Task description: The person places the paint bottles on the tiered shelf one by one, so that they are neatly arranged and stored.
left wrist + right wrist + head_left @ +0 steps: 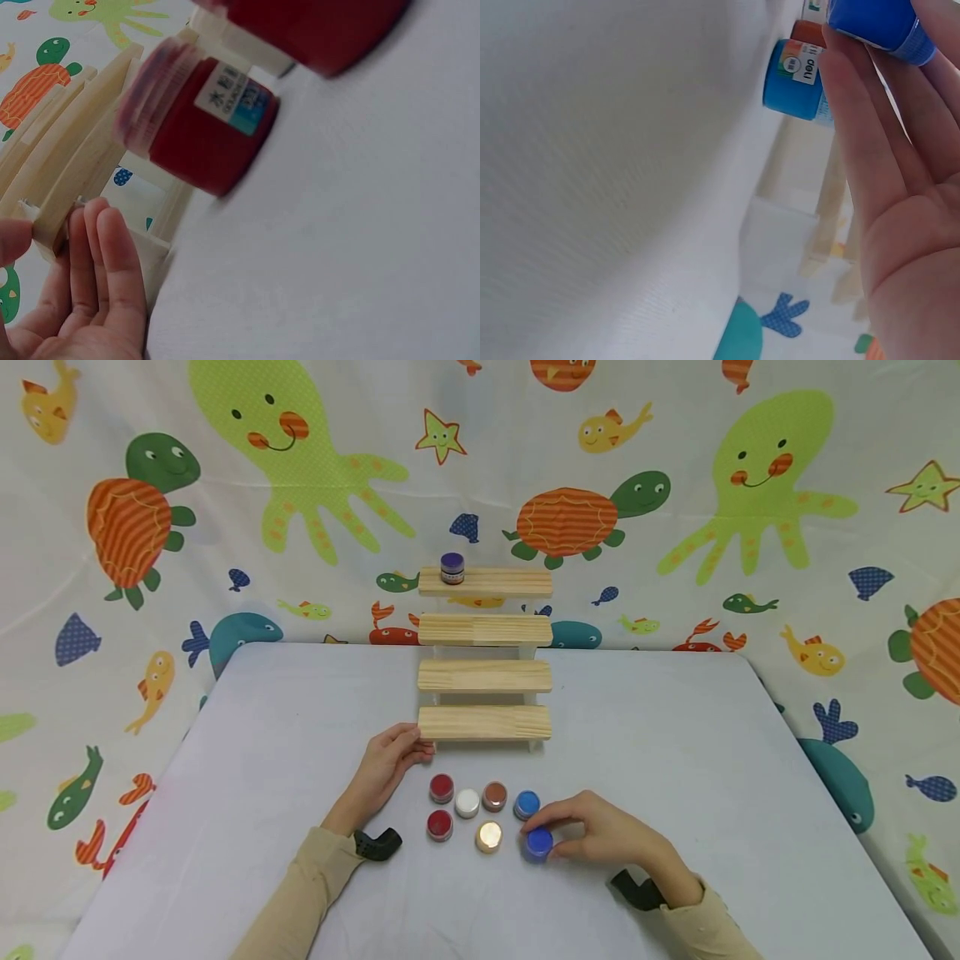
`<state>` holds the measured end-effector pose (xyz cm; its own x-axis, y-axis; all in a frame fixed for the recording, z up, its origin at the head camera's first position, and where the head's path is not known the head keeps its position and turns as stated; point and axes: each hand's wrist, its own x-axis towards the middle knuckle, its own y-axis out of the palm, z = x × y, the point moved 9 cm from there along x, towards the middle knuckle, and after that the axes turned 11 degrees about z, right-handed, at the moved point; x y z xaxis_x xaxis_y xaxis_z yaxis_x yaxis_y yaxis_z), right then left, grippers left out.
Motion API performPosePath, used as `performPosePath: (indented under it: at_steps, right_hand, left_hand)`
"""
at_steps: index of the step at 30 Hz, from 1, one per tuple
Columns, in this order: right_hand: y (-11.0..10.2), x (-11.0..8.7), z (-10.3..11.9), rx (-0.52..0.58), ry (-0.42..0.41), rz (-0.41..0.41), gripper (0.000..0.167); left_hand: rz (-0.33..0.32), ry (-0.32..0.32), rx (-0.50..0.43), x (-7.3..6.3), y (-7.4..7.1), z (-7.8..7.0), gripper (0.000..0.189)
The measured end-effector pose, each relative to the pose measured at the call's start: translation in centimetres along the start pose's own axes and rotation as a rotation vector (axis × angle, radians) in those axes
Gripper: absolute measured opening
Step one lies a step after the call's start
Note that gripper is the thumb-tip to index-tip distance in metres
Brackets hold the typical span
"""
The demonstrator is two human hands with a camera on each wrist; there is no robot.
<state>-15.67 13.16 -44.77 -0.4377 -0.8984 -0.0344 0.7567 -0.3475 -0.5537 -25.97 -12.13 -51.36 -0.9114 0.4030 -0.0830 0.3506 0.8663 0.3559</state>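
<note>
My left hand point(384, 768) holds the left end of the lowest step of a four-step wooden display rack point(484, 723). In the left wrist view its thumb and fingers point(120, 244) lie on either side of the board's end. With thumb and fingers my right hand point(603, 833) grips a dark blue paint jar point(538, 844) at the right of a group of jars. That same dark blue jar point(877, 22) shows between the fingers in the right wrist view. Just behind it is a lighter blue paint jar point(527, 804).
Two red jars point(440, 825), a white jar point(467, 803), a brown jar point(494, 796) and a gold-topped jar point(489, 837) stand before the rack. A purple-lidded jar point(452, 568) sits on the top step, at its left. A patterned cloth point(465, 435) hangs behind the white table point(675, 735).
</note>
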Motion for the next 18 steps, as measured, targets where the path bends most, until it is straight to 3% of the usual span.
performPosePath:
  at_steps: [12, 18]
  right_hand:
    - [-0.7, -0.3, 0.9, -0.050, -0.007, -0.062, 0.037]
    - [-1.2, -0.3, 1.1, -0.023, -0.002, -0.066, 0.039]
  left_hand:
    - [-0.017, -0.005, -0.011, -0.1, -0.1, 0.1, 0.035]
    - [-0.001, 0.006, -0.007, 0.0, 0.0, 0.0, 0.035]
